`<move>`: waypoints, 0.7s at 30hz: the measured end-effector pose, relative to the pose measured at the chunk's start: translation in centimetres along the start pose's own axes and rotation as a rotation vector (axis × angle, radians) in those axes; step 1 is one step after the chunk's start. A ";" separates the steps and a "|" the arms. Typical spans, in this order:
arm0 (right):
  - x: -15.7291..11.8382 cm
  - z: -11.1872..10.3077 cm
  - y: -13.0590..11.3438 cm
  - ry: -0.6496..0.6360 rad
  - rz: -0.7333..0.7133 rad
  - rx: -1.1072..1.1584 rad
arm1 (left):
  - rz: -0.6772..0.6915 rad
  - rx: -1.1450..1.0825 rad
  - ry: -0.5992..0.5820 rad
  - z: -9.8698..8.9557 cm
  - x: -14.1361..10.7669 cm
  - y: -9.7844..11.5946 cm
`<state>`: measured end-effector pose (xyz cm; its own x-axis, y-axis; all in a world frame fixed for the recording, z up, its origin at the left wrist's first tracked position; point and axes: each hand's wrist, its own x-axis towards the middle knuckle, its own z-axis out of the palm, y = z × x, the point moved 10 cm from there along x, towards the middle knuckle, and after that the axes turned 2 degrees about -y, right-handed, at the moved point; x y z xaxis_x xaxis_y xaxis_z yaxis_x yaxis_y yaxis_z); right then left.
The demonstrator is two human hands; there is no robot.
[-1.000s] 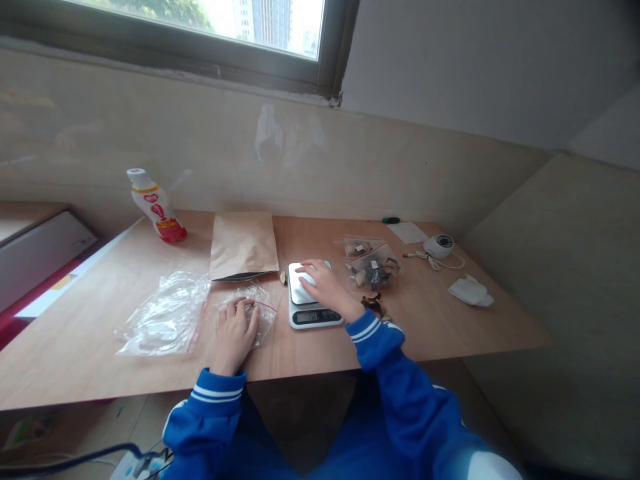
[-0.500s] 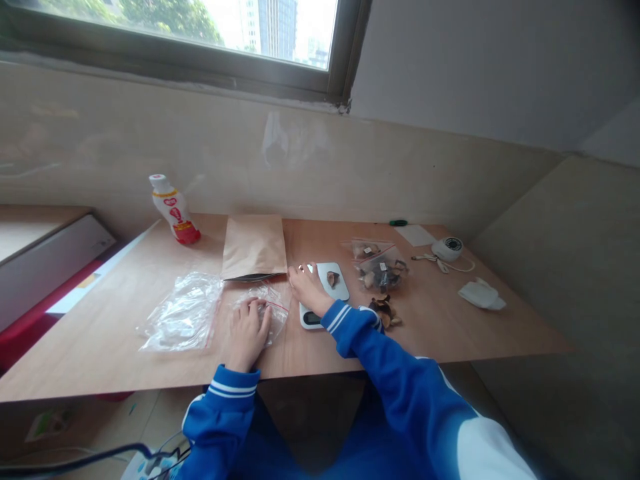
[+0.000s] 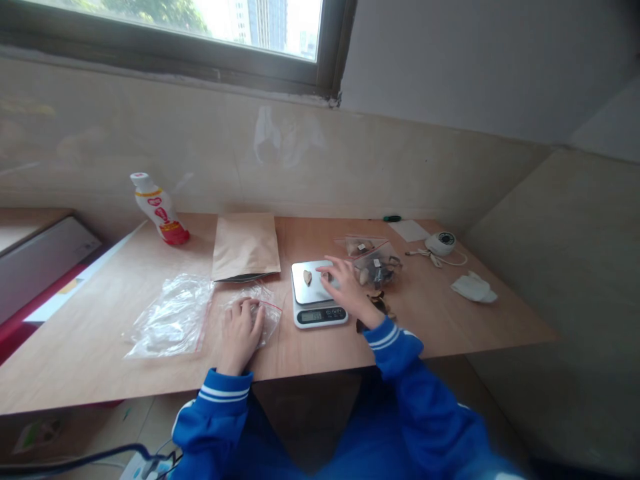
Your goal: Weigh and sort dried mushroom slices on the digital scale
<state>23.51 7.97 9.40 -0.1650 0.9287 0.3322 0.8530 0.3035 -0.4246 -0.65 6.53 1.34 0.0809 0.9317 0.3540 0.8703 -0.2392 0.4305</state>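
A white kitchen scale (image 3: 321, 316) lies in the middle of the table with a lit display. On its plate are a pale dried piece (image 3: 307, 277) and a darker one (image 3: 326, 276), partly under my right hand (image 3: 344, 285). That hand hovers over the plate's right side with its fingers apart. My left hand (image 3: 241, 331) rests on a small clear zip bag (image 3: 271, 321), fingers spread. Dark dried pieces (image 3: 381, 305) lie beside the right wrist, and filled zip bags (image 3: 381, 269) are behind them.
A brown paper pouch (image 3: 246, 248) lies behind the left hand. Large clear bags (image 3: 173, 320) are at left, with a bottle (image 3: 161, 212) behind. At right are a white camera with cable (image 3: 440, 244), paper (image 3: 409, 231), a green tool (image 3: 392, 219) and a crumpled white item (image 3: 474, 287).
My right hand has moved right across the scale, uncovering its display and a pale piece on the left of the plate. My left hand stays on the small bag. The view has shifted slightly.
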 end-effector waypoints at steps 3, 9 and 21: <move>-3.4 -2.9 3.5 0.075 0.075 0.018 | 0.002 0.019 -0.019 0.0 0.0 0.1; -9.7 -1.9 6.6 -0.141 0.067 -0.043 | 0.013 0.062 -0.030 -0.1 0.1 0.3; -10.9 -0.5 6.2 -0.156 0.000 -0.265 | 0.009 0.034 -0.024 -0.2 0.2 0.2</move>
<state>30.81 -0.39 3.57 -0.2212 0.9565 0.1903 0.9491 0.2560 -0.1836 -0.54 6.58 1.67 0.1004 0.9360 0.3373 0.8855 -0.2387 0.3988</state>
